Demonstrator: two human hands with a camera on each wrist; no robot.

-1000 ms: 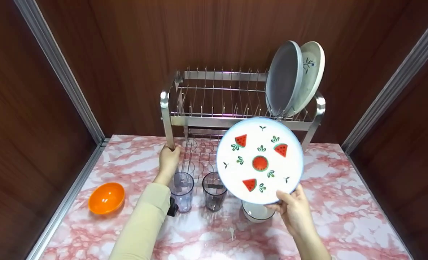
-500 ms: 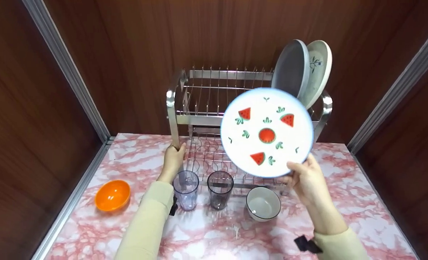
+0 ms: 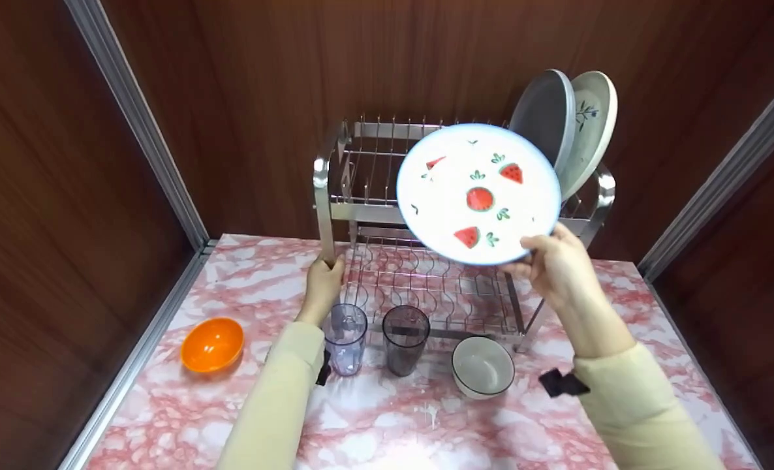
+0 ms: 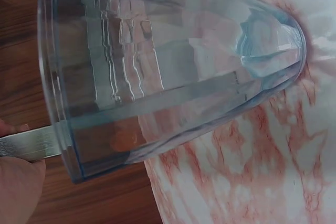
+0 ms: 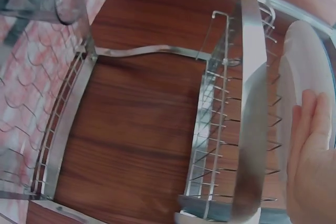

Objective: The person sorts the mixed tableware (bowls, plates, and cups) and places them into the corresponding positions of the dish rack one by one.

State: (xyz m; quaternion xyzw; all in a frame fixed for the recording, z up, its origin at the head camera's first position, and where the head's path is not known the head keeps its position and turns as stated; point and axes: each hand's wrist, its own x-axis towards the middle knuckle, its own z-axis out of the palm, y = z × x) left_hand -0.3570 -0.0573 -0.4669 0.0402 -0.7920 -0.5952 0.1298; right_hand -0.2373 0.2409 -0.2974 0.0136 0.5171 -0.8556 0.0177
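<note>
A white plate [image 3: 449,219] with a blue rim and watermelon pictures is pinched at its lower right edge by my right hand [image 3: 560,264], thumb on top and fingers beneath. It hangs tilted in front of the upper tier of a metal dish rack [image 3: 374,212]. My left hand [image 3: 324,284] grips the rack's left front post; part of that hand shows beside the post in the left wrist view. At the upper tier's right end stand a grey plate [image 3: 543,108] and a cream plate [image 3: 592,130] with a blue flower. In the right wrist view, my fingers [image 5: 312,121] lie against the plate's underside.
Before the rack stand a clear bluish cup [image 3: 346,346], a dark cup [image 3: 405,343] and a pale bowl [image 3: 483,367]. An orange bowl [image 3: 212,344] sits at the left on the pink marbled table [image 3: 165,418]. Brown wood panels [image 3: 263,117] enclose the back and sides.
My right hand has raised the watermelon plate from in front of the rack's lower part to its upper tier, tilting it flatter. The left hand keeps its grip on the post.
</note>
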